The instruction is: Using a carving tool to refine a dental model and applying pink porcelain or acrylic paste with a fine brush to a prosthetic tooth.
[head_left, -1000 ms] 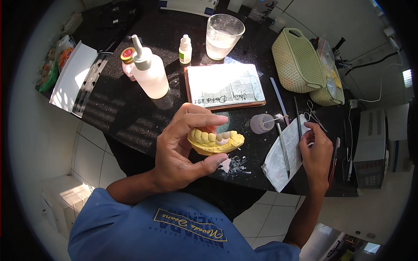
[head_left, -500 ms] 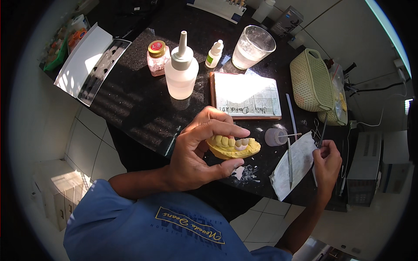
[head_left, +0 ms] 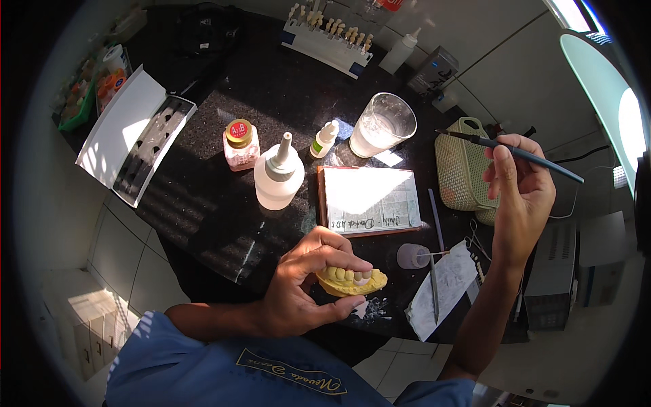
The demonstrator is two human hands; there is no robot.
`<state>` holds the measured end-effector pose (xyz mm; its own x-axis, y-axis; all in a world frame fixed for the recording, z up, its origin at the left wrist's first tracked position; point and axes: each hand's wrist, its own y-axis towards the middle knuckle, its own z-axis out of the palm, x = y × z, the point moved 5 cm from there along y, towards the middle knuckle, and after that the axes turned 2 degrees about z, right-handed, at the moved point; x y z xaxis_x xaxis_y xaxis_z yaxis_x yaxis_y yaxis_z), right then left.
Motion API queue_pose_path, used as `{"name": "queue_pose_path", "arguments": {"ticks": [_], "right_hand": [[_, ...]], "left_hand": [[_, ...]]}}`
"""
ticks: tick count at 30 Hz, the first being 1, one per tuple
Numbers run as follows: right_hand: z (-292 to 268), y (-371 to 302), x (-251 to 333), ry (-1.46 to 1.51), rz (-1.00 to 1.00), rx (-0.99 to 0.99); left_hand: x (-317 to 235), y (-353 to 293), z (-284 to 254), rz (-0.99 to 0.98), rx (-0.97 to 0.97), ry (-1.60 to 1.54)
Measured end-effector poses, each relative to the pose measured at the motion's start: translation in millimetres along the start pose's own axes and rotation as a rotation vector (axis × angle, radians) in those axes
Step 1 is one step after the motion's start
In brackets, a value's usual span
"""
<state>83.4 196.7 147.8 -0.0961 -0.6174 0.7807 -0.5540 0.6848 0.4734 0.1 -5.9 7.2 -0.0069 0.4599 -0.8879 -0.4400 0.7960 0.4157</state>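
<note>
View: head-worn wide fisheye | From: high above the near side of the black speckled countertop (head_left: pixel 298 102) | Facing: downward and forward across it | Range: near, countertop spanning the middle, dark fisheye rim around it

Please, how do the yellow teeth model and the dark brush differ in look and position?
The teeth model is mainly yellow; the brush is dark.
The teeth model is chunky, the brush thin and straight.
The left hand holds the teeth model low in view; the right hand holds the brush higher.
Each is in one hand.
</note>
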Motion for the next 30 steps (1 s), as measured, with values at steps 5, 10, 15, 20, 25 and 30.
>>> {"name": "queue_pose_path", "arguments": {"ticks": [5, 10, 15, 20, 25, 30], "right_hand": [[58, 40, -17, -0.271, -0.007, 0.170], [84, 45, -23, -0.431, -0.061, 0.280], [59, 38, -22, -0.349, -0.106, 0.166], [-15, -14, 16, -0.003, -0.171, 0.031], [-116, -119, -7, -0.153, -0.072, -0.227], [-116, -193, -80, -0.448, 0.186, -0.243]], "left_hand": [[0, -1, -5, 0.011, 0.027, 0.075], [-3, -3, -6, 0.005, 0.023, 0.066], [3, -1, -1, 0.002, -0.003, 0.030], [1, -2, 1, 0.014, -0.057, -0.035], [10, 0, 11, -0.068, 0.040, -0.156], [11, -2, 23, -0.138, 0.030, -0.117]]}}
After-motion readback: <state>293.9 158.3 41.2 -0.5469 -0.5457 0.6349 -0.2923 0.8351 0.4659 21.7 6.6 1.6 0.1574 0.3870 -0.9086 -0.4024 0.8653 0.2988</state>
